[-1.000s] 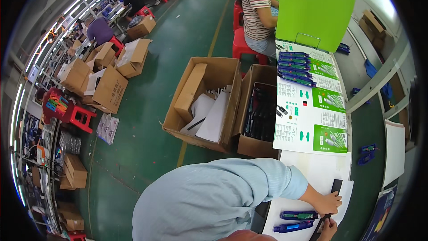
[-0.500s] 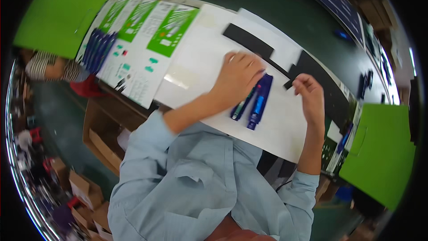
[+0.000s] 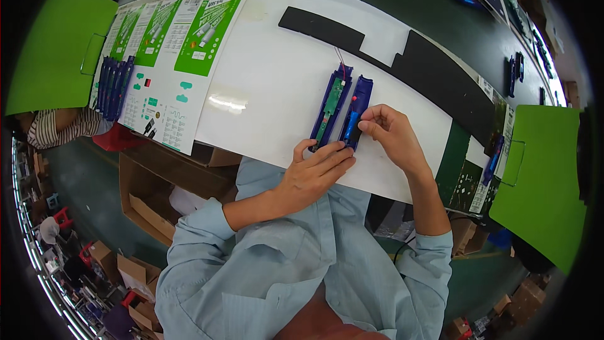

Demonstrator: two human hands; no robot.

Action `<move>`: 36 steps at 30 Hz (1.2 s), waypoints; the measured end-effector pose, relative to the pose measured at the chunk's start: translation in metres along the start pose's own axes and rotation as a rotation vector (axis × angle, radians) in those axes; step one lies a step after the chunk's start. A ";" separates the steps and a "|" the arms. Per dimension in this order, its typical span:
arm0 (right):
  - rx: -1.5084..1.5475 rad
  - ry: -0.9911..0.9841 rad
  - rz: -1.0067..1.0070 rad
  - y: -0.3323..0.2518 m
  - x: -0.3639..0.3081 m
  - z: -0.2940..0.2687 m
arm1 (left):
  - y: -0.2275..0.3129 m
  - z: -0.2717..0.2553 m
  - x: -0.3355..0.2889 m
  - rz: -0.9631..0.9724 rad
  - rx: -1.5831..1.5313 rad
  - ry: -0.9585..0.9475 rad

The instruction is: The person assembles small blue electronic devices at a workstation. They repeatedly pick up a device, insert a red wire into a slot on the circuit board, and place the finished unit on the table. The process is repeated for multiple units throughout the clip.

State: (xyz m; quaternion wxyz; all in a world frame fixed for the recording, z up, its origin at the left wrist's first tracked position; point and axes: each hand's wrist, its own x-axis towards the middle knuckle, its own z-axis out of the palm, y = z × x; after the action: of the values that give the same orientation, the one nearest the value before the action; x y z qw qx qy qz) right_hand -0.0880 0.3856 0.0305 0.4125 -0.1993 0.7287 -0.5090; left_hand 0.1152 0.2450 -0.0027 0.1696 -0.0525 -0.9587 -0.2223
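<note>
At one blue case (image 3: 362,86), the left hand (image 3: 307,180), half-open, hold unclear, and right hand (image 3: 396,137), pinching a dark piece (image 3: 360,125), have converged, apparently for joint work.

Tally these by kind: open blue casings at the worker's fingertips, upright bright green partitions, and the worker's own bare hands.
Open blue casings: 2
Bright green partitions: 2
Bare hands: 2
Total: 6

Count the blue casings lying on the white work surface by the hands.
2: the left casing, holding a green circuit board, and the right casing close beside it. The left hand partly covers their near ends; no others show.
</note>
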 end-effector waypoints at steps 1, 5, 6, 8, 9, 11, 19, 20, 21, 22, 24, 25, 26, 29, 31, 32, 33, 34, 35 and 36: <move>0.009 0.003 0.001 0.000 0.001 0.001 | 0.000 0.001 0.001 -0.004 -0.002 0.006; 0.020 0.016 -0.009 0.007 0.003 0.005 | 0.000 0.002 0.001 -0.014 -0.034 0.015; 0.015 0.019 -0.016 0.010 0.004 0.006 | 0.000 0.002 0.001 -0.015 -0.038 0.012; 0.008 0.027 -0.023 0.010 0.004 0.008 | 0.000 0.003 0.001 -0.016 -0.038 0.010; 0.004 0.031 -0.026 0.010 0.004 0.009 | 0.000 0.002 0.001 -0.015 -0.028 0.012; -0.002 0.043 -0.023 0.011 0.004 0.010 | 0.000 0.001 0.002 -0.010 -0.008 0.017; -0.091 0.129 -0.062 0.016 0.003 0.018 | 0.001 0.000 0.005 -0.008 -0.008 0.010; -0.127 0.153 -0.080 0.019 0.003 0.020 | 0.002 0.000 0.005 -0.010 -0.010 0.010; -0.163 0.177 -0.098 0.020 0.002 0.022 | 0.002 0.000 0.006 -0.016 -0.024 0.004; -0.179 0.223 -0.145 0.017 0.001 0.022 | 0.001 -0.001 0.006 -0.021 -0.031 0.000; -0.211 0.314 -0.238 0.006 0.000 0.021 | 0.002 -0.004 0.004 -0.029 -0.064 -0.010; -0.236 0.301 -0.298 0.001 0.002 0.022 | 0.004 -0.006 0.001 -0.033 -0.085 -0.017; -0.262 0.288 -0.357 -0.004 0.004 0.023 | 0.006 -0.008 -0.001 -0.039 -0.106 -0.025; -0.313 0.240 -0.436 0.000 0.015 0.029 | 0.003 -0.024 0.003 -0.026 -0.156 -0.015; -0.297 0.248 -0.450 0.004 0.021 0.035 | -0.004 -0.031 0.010 -0.054 -0.158 0.059; -0.276 0.242 -0.442 0.003 0.021 0.037 | -0.012 -0.033 0.016 -0.086 -0.136 0.128; -0.254 0.237 -0.433 0.002 0.020 0.037 | -0.021 -0.036 0.026 -0.118 -0.113 0.197; -0.234 0.231 -0.422 0.000 0.018 0.038 | -0.030 -0.042 0.041 -0.151 -0.076 0.237; -0.232 0.232 -0.421 -0.002 0.015 0.040 | -0.038 -0.046 0.056 -0.156 -0.045 0.245; -0.231 0.233 -0.420 -0.004 0.013 0.041 | -0.043 -0.049 0.065 -0.161 -0.016 0.253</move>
State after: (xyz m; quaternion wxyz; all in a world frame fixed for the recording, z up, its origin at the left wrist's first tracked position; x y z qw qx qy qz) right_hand -0.0628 0.3509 0.0233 0.1855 -0.3318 0.7673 -0.5164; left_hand 0.0616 0.1866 0.0437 0.2703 0.0517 -0.9290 -0.2475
